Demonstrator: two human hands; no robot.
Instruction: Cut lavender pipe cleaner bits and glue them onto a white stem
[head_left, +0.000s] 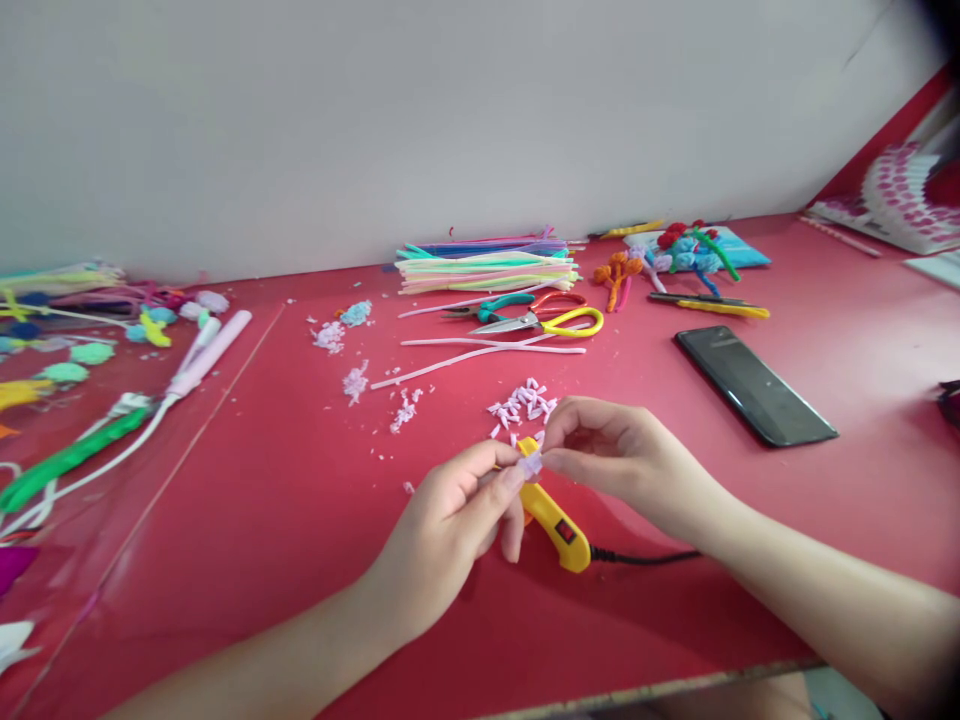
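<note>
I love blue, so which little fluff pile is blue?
The blue fluff pile furthest back, left of the teal-handled pliers; the other fluff piles are pale lilac.

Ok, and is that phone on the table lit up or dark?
Dark: the phone lies with a plain black face up, and no lit display shows on it.

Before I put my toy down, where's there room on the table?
Mostly bare tabletop lies between the left hand and the seam to its left, and just right of the phone. It's crowded straight ahead, with scissors, pipe cleaners and clippings, and far left, with fuzzy shapes.
</note>
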